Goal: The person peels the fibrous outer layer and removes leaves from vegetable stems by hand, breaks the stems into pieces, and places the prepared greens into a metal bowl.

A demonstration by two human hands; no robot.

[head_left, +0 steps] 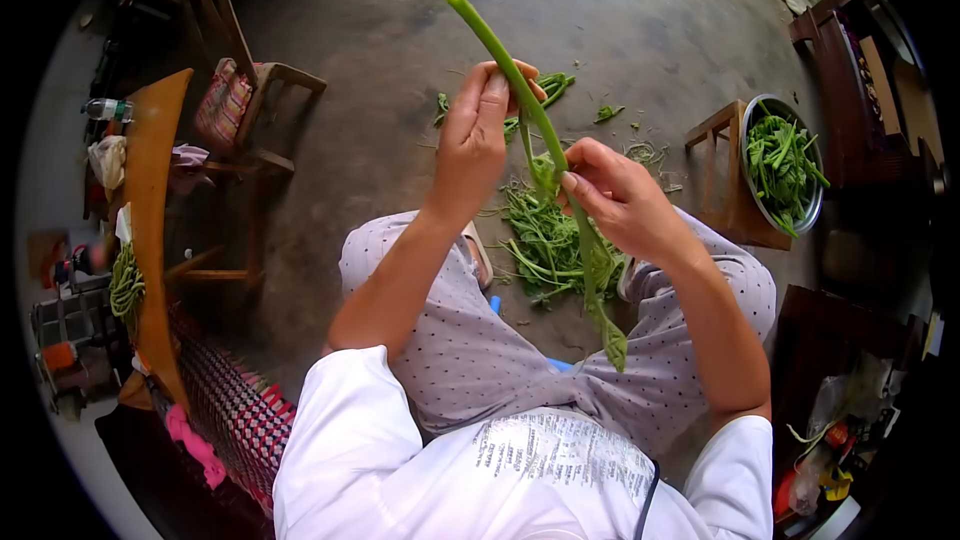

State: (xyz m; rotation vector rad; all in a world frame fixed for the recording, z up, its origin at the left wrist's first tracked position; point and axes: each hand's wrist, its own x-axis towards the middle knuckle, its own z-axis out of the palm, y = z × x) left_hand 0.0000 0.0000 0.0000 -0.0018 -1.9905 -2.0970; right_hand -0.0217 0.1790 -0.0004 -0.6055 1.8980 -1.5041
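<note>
A long green vine stem (497,48) slants across the middle of the head view, its cut end up and its leafy tip hanging over my lap. My left hand (478,120) is closed on its upper part, thumb pressed against the stalk. Lower down, my right hand (615,190) pinches the same stem between thumb and fingers. A thinner side shoot hangs between the two hands. Below them, a heap of green stems and leaves (545,250) lies on the floor between my feet, and a few cut stems (555,88) lie beyond my left hand.
To the right, a metal basin (818,202) holding green stems rests on a wooden stool (715,130). On the left are a wooden table (160,160) with a bundle of long green beans (127,285), and a chair (285,80) with a striped bag. Scraps lie about the concrete floor (370,20).
</note>
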